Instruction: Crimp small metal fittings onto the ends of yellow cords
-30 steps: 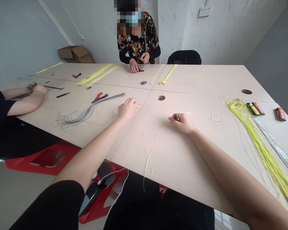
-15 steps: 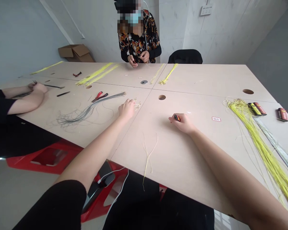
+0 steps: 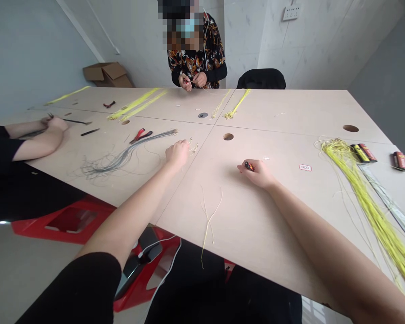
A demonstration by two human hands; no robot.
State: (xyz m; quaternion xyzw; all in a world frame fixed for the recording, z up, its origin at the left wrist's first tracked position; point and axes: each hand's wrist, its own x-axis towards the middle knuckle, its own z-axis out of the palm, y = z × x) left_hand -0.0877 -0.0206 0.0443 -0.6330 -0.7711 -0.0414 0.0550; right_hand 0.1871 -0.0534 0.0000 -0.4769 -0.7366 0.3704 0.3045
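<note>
My left hand (image 3: 178, 154) rests on the table with its fingers curled and their tips mostly hidden. Several short cord ends with small gold-coloured tips (image 3: 194, 147) lie right at those fingers; whether they are in the grip is hidden. To its left lies a bundle of thin grey cords (image 3: 123, 156). My right hand (image 3: 259, 173) is closed around a small black-and-orange cylinder (image 3: 249, 166), its black end pointing up. A few loose pale-yellow cords (image 3: 207, 220) lie between my forearms, hanging over the front edge.
Red-and-black pliers (image 3: 140, 136) lie beyond the grey cords. At right are a yellow cord bundle (image 3: 361, 193), a metal ruler (image 3: 388, 200) and several batteries (image 3: 362, 153). Table holes include one ahead (image 3: 228, 137). One co-worker (image 3: 197, 58) stands opposite; another's arms (image 3: 42, 137) rest at left.
My hands have stayed in place. The hands of the co-worker opposite have risen slightly and come nearer each other. The view has shifted a little.
</note>
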